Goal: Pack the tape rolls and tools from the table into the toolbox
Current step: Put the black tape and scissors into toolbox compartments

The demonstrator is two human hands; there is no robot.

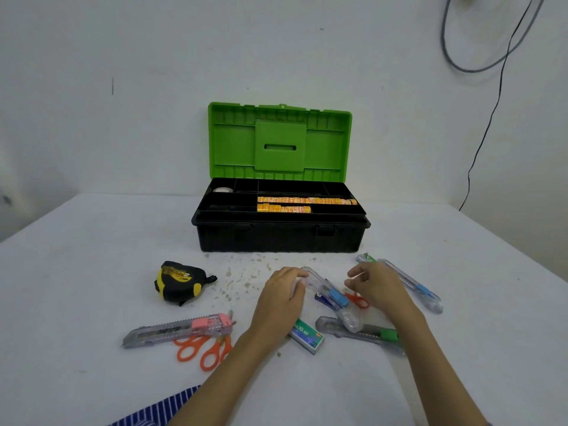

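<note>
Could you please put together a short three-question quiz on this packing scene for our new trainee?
1. True or false: the toolbox has its green lid shut.
2. Which thing lies farthest to the left on the table? A) tape measure B) pink-slider cutter C) staple box
3. Fill in: the orange scissors lie partly under the ____ cutter.

Key
1. False; the lid stands open.
2. B; its tip reaches farther left than the tape measure.
3. Pink-slider.
</note>
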